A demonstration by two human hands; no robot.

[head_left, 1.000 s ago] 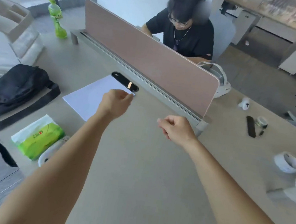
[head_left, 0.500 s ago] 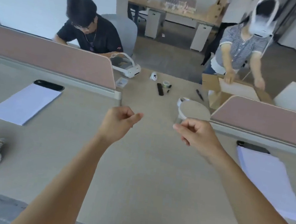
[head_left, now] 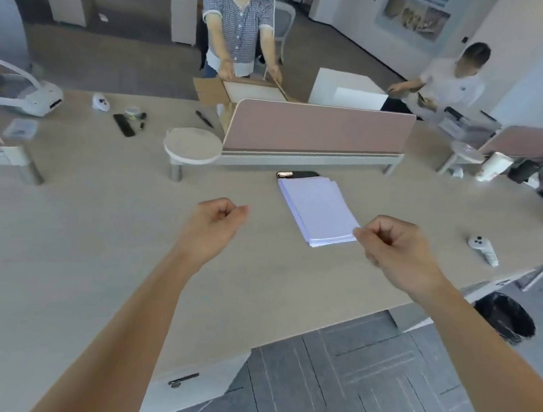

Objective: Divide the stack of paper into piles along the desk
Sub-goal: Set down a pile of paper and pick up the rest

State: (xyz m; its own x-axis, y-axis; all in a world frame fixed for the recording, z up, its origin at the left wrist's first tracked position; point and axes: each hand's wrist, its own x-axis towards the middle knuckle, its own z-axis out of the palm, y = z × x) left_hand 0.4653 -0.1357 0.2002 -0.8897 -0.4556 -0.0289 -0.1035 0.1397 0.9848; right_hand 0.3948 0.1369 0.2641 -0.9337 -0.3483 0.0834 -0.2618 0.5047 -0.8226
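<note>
Left hand and right hand are held curled and empty, apparently readied for the paper stack at 12 o'clock.

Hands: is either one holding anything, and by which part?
Nothing is held: the left hand and right hand are curled and empty, the right beside the paper stack.

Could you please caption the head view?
Left hand and right hand, fingers curled, empty, near paper stack on desk.
</note>
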